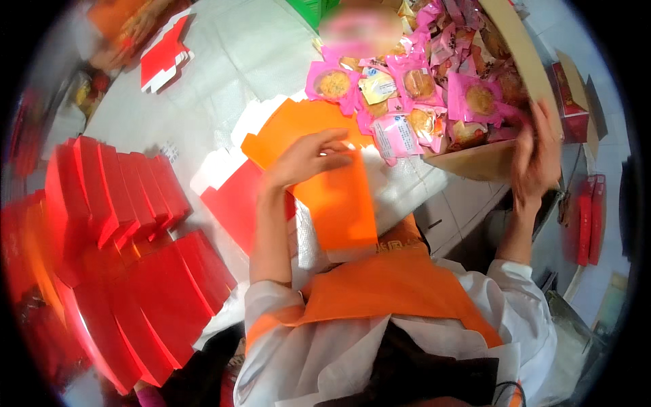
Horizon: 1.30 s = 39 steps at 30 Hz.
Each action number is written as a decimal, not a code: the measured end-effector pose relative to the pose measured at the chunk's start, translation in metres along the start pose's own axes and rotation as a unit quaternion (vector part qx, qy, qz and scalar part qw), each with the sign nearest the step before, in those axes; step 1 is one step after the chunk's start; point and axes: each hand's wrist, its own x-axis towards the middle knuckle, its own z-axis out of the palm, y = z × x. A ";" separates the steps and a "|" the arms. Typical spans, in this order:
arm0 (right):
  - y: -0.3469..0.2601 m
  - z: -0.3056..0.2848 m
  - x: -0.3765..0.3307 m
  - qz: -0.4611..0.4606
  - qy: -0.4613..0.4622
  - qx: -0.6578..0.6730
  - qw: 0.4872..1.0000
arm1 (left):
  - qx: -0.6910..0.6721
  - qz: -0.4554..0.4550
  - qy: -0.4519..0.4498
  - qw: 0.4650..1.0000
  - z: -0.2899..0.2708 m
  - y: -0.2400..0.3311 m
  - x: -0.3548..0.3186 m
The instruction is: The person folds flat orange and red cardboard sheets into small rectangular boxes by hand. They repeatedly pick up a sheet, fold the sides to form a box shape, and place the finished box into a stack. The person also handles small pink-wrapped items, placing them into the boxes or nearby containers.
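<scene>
My left hand (313, 160) is over an orange sheet of card (342, 203), fingers loosely stretched to the right, holding nothing I can make out. Whether the fingertips touch the card is unclear. Partly under the card lies a flat red carton blank (237, 203) with white tabs. Across the near right corner of a large cardboard box (475, 161) lies my right hand (536, 156), fingers extended along its wall. Inside and spilling over the box's left side are several round pastries (479, 99) in pink and clear wrappers.
Folded red cartons (149, 298) stand in rows at the left. Another red carton blank (166, 55) lies at the table's far left. A green crate (313, 10) sits at the far edge. An opened brown box (573, 95) and red packages (591, 220) are at the right.
</scene>
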 end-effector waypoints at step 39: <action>-0.178 0.108 -0.068 0.198 -0.422 0.613 0.638 | -0.252 0.088 0.696 0.666 0.109 -0.031 -0.125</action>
